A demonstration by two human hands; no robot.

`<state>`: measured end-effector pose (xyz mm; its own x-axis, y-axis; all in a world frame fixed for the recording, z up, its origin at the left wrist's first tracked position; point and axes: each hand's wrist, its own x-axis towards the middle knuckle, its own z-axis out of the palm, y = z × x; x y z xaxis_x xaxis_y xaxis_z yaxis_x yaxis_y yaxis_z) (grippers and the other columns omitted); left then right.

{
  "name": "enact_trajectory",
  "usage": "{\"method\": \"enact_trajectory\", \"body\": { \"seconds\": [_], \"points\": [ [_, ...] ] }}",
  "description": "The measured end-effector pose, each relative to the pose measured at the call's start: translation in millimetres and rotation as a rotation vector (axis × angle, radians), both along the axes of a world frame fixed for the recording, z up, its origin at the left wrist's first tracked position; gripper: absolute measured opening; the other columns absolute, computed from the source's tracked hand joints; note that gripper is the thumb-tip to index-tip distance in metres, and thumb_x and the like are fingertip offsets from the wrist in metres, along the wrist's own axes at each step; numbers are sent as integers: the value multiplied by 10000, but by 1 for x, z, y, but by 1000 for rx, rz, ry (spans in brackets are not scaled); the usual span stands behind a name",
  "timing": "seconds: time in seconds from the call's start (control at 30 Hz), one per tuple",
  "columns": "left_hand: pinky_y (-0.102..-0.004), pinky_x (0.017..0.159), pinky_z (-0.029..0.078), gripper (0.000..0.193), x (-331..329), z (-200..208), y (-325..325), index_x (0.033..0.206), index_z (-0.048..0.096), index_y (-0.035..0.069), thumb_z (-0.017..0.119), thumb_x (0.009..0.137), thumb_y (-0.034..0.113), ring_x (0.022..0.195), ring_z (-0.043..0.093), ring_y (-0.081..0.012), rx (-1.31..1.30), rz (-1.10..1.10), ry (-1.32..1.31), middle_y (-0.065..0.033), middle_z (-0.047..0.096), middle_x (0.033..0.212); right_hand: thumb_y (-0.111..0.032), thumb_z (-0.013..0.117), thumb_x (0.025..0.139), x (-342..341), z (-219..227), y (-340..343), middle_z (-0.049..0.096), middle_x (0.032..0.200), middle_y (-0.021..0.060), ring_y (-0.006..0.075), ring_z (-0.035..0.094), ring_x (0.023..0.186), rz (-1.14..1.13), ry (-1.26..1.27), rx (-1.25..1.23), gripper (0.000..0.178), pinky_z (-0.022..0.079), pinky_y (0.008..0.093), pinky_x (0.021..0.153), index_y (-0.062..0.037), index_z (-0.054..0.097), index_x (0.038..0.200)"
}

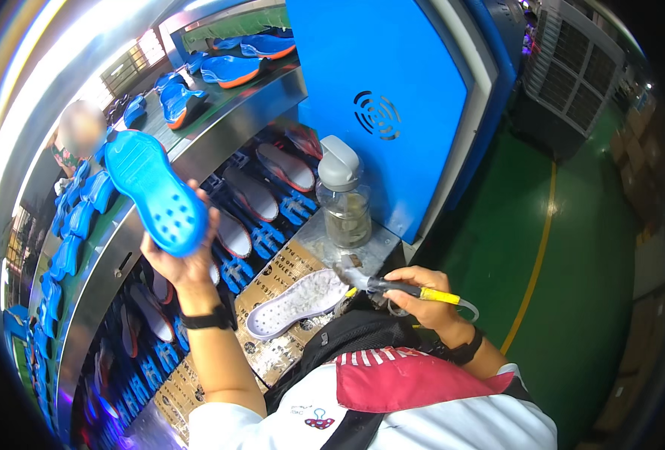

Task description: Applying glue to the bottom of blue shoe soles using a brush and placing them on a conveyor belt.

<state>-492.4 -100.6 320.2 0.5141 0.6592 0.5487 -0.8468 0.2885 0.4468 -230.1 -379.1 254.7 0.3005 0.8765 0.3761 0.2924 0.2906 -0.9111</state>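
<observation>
My left hand [185,259] is raised at the left, its fingers wrapped around the heel end of a bright blue shoe sole [152,187]. Several small round hollows dot the sole's heel. In my right hand [431,301] is a brush [392,285] with a dark handle, yellow bands and a thin tube at its back end. The brush's bristles hover by the end of a pale lilac sole [291,306]; I cannot tell whether they touch it. That sole lies on a printed cardboard sheet [261,283] and has similar hollows, with its middle smeared whitish.
A clear bottle with a grey lid [340,169] stands beyond the cardboard, beside a blue machine cabinet [385,67]. Blue-and-orange shoe pieces [231,70] line a conveyor on the left. Below it, a rack holds several shoes [251,191]. Another person [66,154] is across the conveyor.
</observation>
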Motion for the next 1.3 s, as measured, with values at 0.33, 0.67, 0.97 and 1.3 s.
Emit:
{"method": "enact_trajectory", "body": {
  "seconds": [0.33, 0.67, 0.97, 1.3],
  "points": [
    [-504, 961, 473, 700, 29, -115, -114, 1328, 449, 11, 546, 856, 518, 1118, 571, -383, -344, -67, 341, -231, 539, 1269, 40, 687, 709, -32, 58, 39, 581, 670, 54, 113, 536, 554, 139, -84, 309, 200, 409, 246, 515, -8, 639, 896],
    [-436, 989, 469, 777, 23, -147, -161, 1328, 470, 57, 778, 730, 445, 1141, 575, -265, -397, -164, 530, -117, 574, 1268, -34, 762, 637, -79, 72, 76, 607, 761, 59, 227, 589, 653, -33, -637, 514, 270, 489, 322, 584, -33, 626, 870],
    [-432, 998, 462, 723, 0, -152, -142, 1288, 514, 58, 775, 734, 444, 1136, 578, -274, -438, -65, 432, -133, 588, 1246, -43, 780, 638, -76, 61, 82, 615, 711, 81, 247, 597, 598, 187, -454, 554, 273, 473, 332, 538, -23, 659, 883],
    [-513, 925, 506, 947, -5, -133, -125, 1356, 410, 30, 681, 702, 658, 1094, 585, -397, -395, -13, 432, -283, 530, 1256, -24, 765, 647, -86, 47, 83, 588, 666, 88, 239, 567, 551, 303, -263, 550, 266, 449, 328, 500, -15, 665, 894]
  ]
}}
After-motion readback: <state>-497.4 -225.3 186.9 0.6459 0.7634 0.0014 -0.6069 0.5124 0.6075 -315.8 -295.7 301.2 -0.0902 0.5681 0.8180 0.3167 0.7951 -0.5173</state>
